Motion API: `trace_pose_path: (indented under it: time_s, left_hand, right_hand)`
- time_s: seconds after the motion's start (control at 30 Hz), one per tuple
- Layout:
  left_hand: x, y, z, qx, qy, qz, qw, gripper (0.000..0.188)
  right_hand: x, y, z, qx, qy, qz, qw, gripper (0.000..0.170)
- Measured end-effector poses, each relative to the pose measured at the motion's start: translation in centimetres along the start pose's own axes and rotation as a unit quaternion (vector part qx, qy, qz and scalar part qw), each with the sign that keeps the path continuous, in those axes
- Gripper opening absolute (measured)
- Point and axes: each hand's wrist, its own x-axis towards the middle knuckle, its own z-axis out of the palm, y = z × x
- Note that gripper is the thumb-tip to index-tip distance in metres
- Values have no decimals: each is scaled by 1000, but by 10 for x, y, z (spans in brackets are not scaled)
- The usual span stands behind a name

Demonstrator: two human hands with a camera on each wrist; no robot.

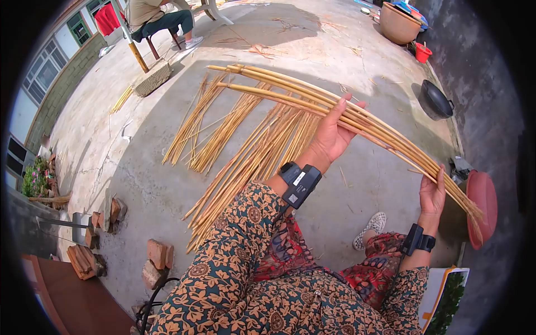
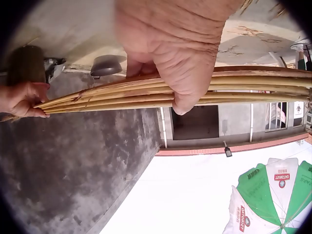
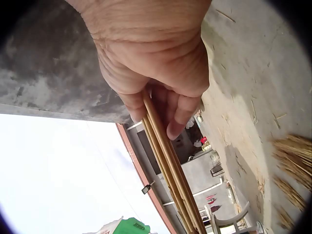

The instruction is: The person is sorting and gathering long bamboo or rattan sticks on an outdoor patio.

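A bundle of several long, dry, straw-coloured stalks (image 1: 290, 96) runs across the front of the body, bowed a little, with frayed ends at the lower right. Near the middle of the bundle, my left hand (image 1: 333, 137) grips it, thumb laid over the stalks (image 2: 131, 92). My right hand (image 1: 432, 194) holds the thinner part close to the frayed ends. In the right wrist view, thumb and fingers of that hand (image 3: 156, 73) close round the stalks (image 3: 168, 156). One stalk stands apart below the others at the far left end.
Several piles of similar stalks (image 1: 240, 162) lie on the concrete beyond my left arm. Broken bricks (image 1: 159, 254) are at lower left. A red plastic basin (image 1: 483, 209) stands by the right wall, a black pan (image 1: 436, 100) farther up. Another person (image 1: 159, 19) sits at the back.
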Motion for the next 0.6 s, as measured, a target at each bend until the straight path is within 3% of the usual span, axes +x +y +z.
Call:
trace_pose_path:
  time_s: [0.17, 0.4, 0.6]
  left_hand:
    - [10, 35, -10, -57, 41, 93, 993, 42]
    - [16, 63, -21, -1, 57, 174, 983, 41]
    - [16, 65, -31, 31, 126, 143, 981, 38]
  right_hand:
    - [-1, -8, -7, 2, 1, -20, 1000, 28]
    - [0, -14, -15, -13, 20, -23, 999, 30]
    - [0, -15, -16, -22, 35, -15, 999, 32]
